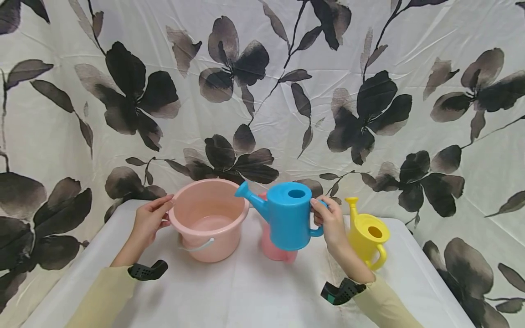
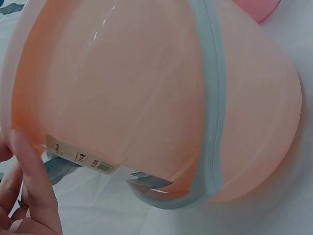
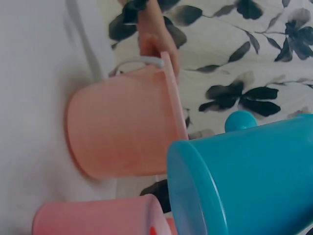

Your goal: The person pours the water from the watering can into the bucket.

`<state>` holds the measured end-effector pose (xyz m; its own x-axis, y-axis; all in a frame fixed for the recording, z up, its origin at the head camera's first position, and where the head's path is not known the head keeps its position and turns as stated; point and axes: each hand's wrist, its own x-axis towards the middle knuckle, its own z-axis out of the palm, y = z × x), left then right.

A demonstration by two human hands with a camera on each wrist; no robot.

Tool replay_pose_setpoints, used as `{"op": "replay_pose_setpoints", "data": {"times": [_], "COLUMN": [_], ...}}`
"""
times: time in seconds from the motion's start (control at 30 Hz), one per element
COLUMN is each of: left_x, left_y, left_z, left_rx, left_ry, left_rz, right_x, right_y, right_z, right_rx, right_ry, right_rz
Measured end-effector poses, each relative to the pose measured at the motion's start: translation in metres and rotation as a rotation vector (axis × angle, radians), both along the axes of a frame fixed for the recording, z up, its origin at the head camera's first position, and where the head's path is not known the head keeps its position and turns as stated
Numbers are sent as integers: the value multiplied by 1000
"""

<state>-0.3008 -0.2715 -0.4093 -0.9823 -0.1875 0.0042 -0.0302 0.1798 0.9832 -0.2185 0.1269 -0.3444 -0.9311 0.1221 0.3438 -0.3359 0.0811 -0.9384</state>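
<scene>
The left hand pinches the rim of the pale bucket while the right hand grips the blue watering can, already lifted above the worktop and not yet set down, the pink can and yellow can standing there ungrasped.

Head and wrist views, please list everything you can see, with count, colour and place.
Bucket: 1, pale pink, table's left half
Bucket handle: 1, pale blue-grey, hanging at the bucket's side
Label: 1, beige and white, on the bucket
Blue watering can: 1, blue, in the right grip
Pink vessel: 1, pink, on the table, partly hidden behind the blue watering can
Yellow watering can: 1, yellow, table's right side
Table: 1, white, under everything
Backdrop: white with grey-black flowers, behind the table
Wrist devices: 2, black, one per wrist
Sleeves: 2, pale yellow
Left grip: 1, bare, on the bucket's rim
Right grip: 1, bare, on the blue can's handle
</scene>
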Motion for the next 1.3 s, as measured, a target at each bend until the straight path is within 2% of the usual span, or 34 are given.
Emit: {"op": "replay_pose_setpoints", "data": {"times": [0.4,0.83,1.3], "left_x": [0,1,1], "left_y": [2,2,3], "left_z": [-1,2,2], "left_rx": [-4,-15,-10], "left_ry": [-12,-10,-9], "left_rz": [19,22,13], "right_x": [-19,-32,-40], "right_y": [-15,-27,-34], "right_z": [6,19,33], "right_rx": [77,196,306], "right_ry": [24,72,34], "right_rz": [53,141,107]}}
